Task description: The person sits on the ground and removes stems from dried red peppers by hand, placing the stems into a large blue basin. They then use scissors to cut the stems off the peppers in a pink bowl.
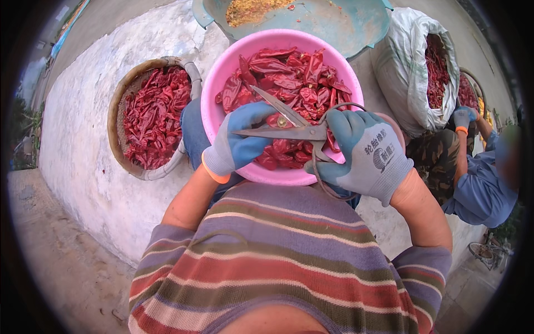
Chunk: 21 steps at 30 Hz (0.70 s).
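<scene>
On my lap rests a pink plastic basin [221, 71] holding dried red chili peppers [288, 79]. My right hand [363, 146], in a grey and blue coated work glove, grips the looped handles of metal scissors [311, 132]; their blades are spread and point left over the basin. My left hand [242, 137], gloved alike with an orange cuff edge, is at the basin's near left side, its fingers around the lower blade's tip area. A red pepper with its stem cap [282, 121] lies between the blades by the left fingertips; whether the fingers hold it is partly hidden.
A round woven basket [114, 121] of red peppers stands at left. Beyond the basin is a teal tub [333, 29] with yellowish bits. At right stand a white woven sack [396, 71] of peppers and another basket [477, 81]. A co-worker in gloves [463, 117] sits beside them.
</scene>
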{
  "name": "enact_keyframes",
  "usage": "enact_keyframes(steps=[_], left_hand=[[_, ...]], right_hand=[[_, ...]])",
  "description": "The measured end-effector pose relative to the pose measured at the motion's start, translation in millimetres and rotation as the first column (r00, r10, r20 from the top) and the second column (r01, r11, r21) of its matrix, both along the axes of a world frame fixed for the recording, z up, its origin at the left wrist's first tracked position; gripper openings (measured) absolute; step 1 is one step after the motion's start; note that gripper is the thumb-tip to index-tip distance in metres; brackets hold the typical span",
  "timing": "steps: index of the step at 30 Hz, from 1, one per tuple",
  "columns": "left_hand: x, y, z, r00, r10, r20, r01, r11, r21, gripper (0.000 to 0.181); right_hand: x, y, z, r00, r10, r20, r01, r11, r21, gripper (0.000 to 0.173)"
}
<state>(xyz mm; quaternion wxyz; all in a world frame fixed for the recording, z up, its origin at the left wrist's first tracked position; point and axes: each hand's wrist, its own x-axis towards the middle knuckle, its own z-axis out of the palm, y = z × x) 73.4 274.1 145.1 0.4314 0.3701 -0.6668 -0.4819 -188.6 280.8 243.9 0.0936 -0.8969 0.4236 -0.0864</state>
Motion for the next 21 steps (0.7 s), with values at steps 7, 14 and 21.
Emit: enact_keyframes(steps=[7,14,21], left_hand=[[-5,-1,13,0.999,-0.018,0.028,0.018,1.000,-0.015,0.035],[-10,5,12,0.985,0.002,-0.173,0.049,0.956,0.290,0.024],[-2,7,5,0.996,0.009,-0.090,0.024,0.933,0.359,0.024]], right_hand=[[1,-5,-7,0.997,-0.049,-0.062,0.056,0.992,0.110,0.038],[-1,-3,-21,0.997,-0.033,0.070,0.025,0.995,0.101,0.025],[-3,-5,-15,0.967,-0.137,0.215,-0.018,0.804,0.595,0.034]])
